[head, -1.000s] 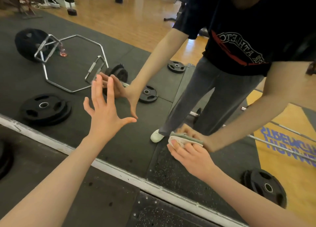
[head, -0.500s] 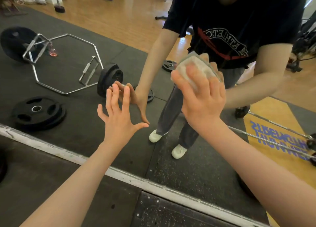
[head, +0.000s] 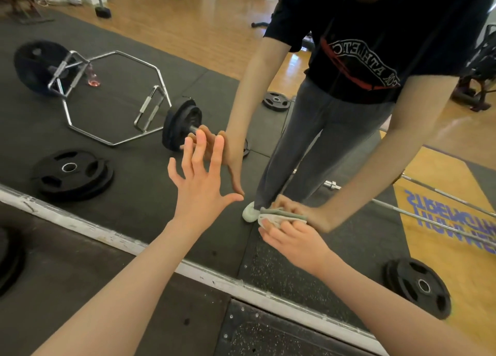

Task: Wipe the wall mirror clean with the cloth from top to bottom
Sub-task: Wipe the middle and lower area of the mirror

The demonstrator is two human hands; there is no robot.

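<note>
The wall mirror (head: 139,202) fills most of the head view, and its pale bottom edge (head: 88,228) runs diagonally across. My left hand (head: 200,186) lies flat on the glass with its fingers spread, meeting its own reflection. Low on the glass, my right hand (head: 294,239) presses a folded pale cloth (head: 276,217) against the mirror with fairly straight fingers. The cloth sits a little above the bottom edge. My reflection, in a dark T-shirt and grey trousers, stands in the glass.
The glass reflects a hex bar (head: 115,98) with plates, loose weight plates (head: 71,173), a barbell (head: 434,208) and wood flooring. Below the mirror is dark rubber matting (head: 80,288). Another plate (head: 418,286) shows at the lower right.
My right hand swept the cloth from high on the glass, at chest height of the reflection, down close to the bottom edge. My left hand stayed flat on the mirror.
</note>
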